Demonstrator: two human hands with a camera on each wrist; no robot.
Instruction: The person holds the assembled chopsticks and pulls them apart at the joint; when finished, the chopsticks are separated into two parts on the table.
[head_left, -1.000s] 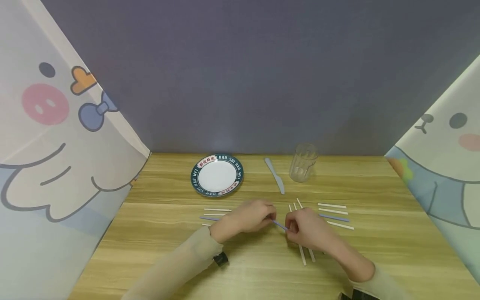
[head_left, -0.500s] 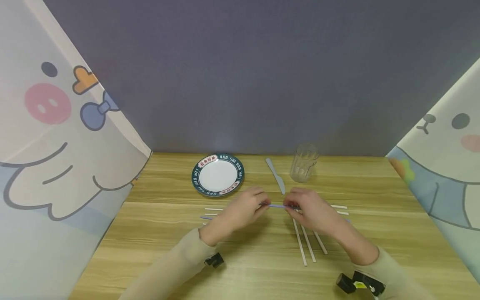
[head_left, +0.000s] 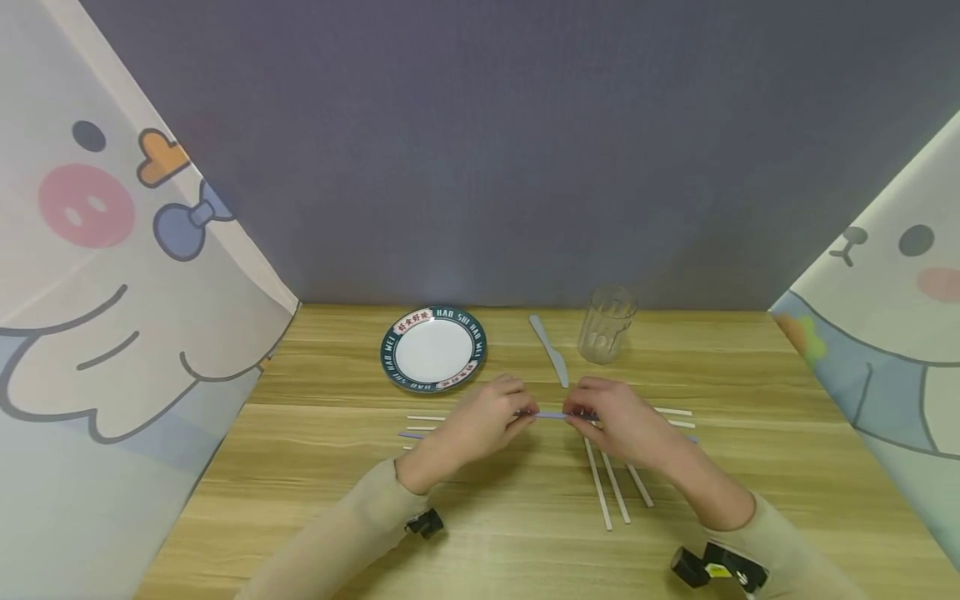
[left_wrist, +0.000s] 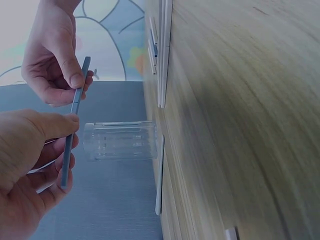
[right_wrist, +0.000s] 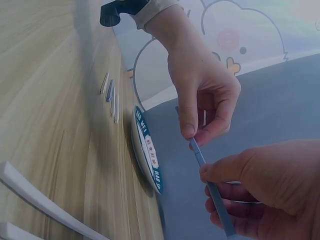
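Note:
A thin, flat blue stick [head_left: 551,415] runs crosswise between my two hands, raised off the table. My left hand [head_left: 480,421] pinches one end, its thumb laid along the stick. At the other end my right hand [head_left: 622,417] grips it between thumb and curled fingers. A fine seam crosses the stick [left_wrist: 76,102] between the hands in the left wrist view. Below my right hand lie long white sticks [head_left: 597,483], fanned on the table, their far ends hidden by the hand. Part of the blue stick is covered by my fingers.
A green-rimmed plate [head_left: 390,358] is at the back left. Right of it are a pale plastic knife [head_left: 550,351] and an upright clear glass [head_left: 606,327]. Rows of short white and blue sticks lie beside both hands, including a white stick [head_left: 425,418] at left.
Since a second ago, both hands have moved farther from me over the table, and the blue stick has turned from slanted to nearly level. Over the last half second they barely move.

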